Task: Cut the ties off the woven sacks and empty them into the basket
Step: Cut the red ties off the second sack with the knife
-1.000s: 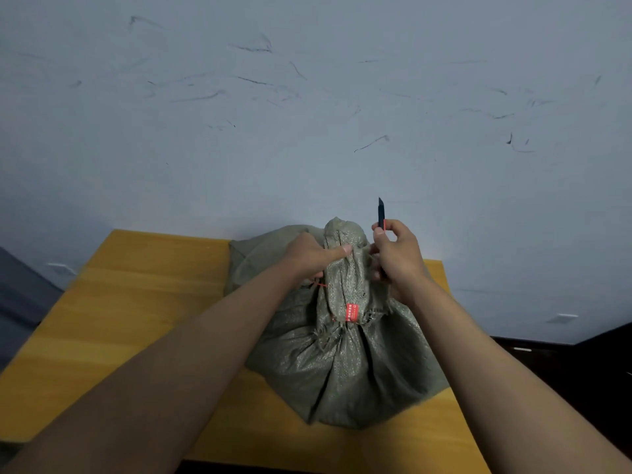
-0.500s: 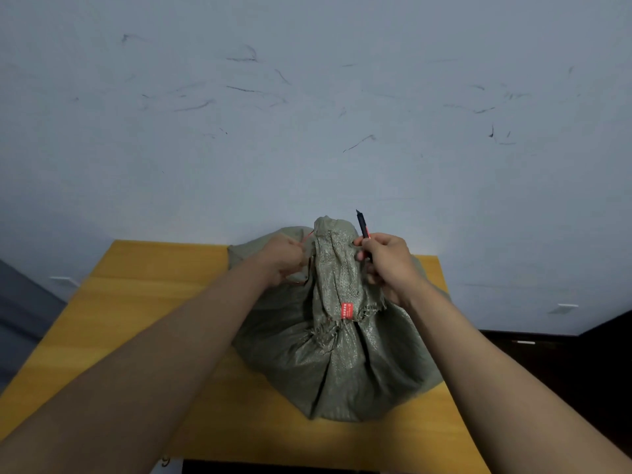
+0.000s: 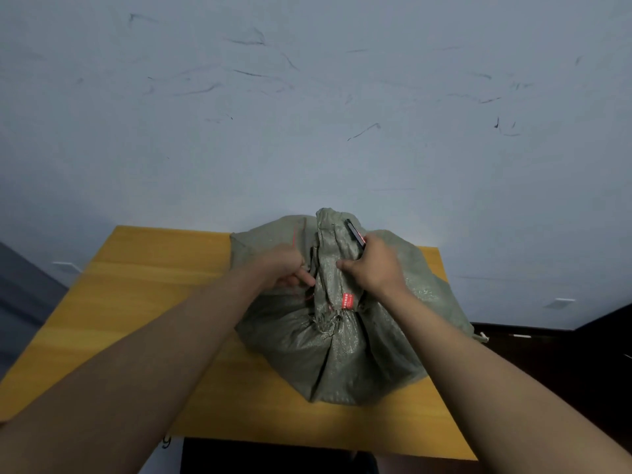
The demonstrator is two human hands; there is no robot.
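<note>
Head view: left hand [image 3: 289,268] pinches the sack [image 3: 342,336] neck; right [image 3: 371,268] grips the cutter [image 3: 355,234]. Next, slice the tie [image 3: 337,311].

1 head-worn view, forward and down, close over the table [image 3: 143,302] against the wall [image 3: 307,131].

One woven sack [image 3: 342,343], one table [image 3: 143,289], one knife [image 3: 355,234], two hands [image 3: 374,268].
</note>
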